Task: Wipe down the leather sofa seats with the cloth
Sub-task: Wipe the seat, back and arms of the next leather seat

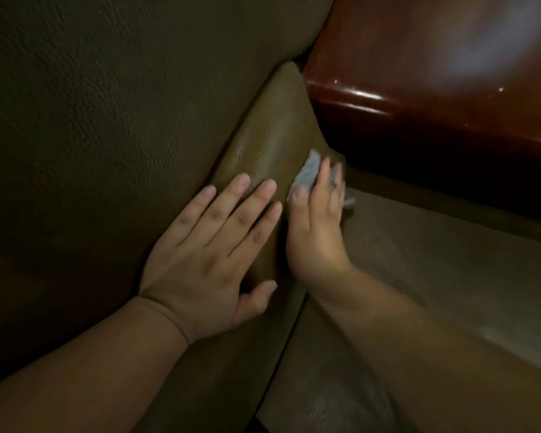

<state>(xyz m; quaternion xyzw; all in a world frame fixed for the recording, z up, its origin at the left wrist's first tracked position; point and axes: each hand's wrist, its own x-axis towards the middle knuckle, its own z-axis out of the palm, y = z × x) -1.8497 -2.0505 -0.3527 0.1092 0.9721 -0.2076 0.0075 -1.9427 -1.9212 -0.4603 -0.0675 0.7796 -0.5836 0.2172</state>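
The olive-brown leather sofa fills the view: a large back cushion (107, 120) on the left, a smaller side cushion (272, 132) in the middle and the seat (434, 260) at lower right. My left hand (213, 257) lies flat with straight fingers on the lower part of the side cushion. My right hand (317, 226) presses a light grey cloth (308, 170) against the right edge of that cushion, down in the crease beside the seat. Most of the cloth is hidden under my fingers, and the hand is a little blurred.
A glossy reddish-brown wooden armrest (434, 73) runs across the upper right, just above the crease. The seat surface stretches toward the lower right.
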